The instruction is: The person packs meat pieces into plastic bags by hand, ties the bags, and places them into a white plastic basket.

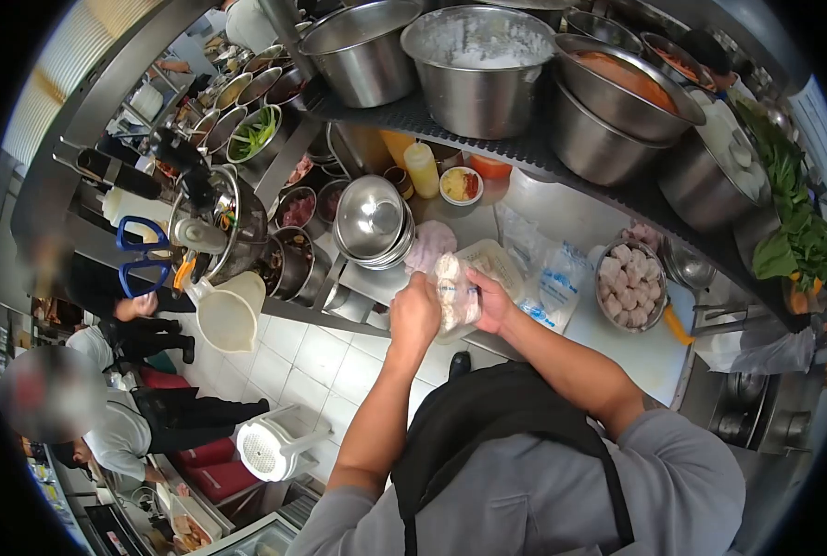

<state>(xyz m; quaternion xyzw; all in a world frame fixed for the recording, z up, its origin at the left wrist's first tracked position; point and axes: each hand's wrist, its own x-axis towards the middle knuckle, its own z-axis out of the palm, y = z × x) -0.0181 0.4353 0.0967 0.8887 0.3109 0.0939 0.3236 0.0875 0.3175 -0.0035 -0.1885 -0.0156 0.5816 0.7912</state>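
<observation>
Between my two hands is a clear plastic bag (449,295) with whitish lumps of food inside. My left hand (415,313) is closed on the bag's left edge. On the other edge, my right hand (491,301) grips the bag with its fingers closed. Just behind the bag sits a translucent plastic container (492,264). A pinkish cloth (431,244) lies behind my left hand. To the right of my right hand lie plastic bags with blue print (553,289) on the steel counter (525,208).
A metal bowl of pale chunks (629,287) stands at the right, by a white board (608,347) and a yellow-handled tool (679,324). Stacked steel bowls (372,218) stand at the left. Large pots (477,79) fill the shelf above. Co-workers (121,431) are at the far left.
</observation>
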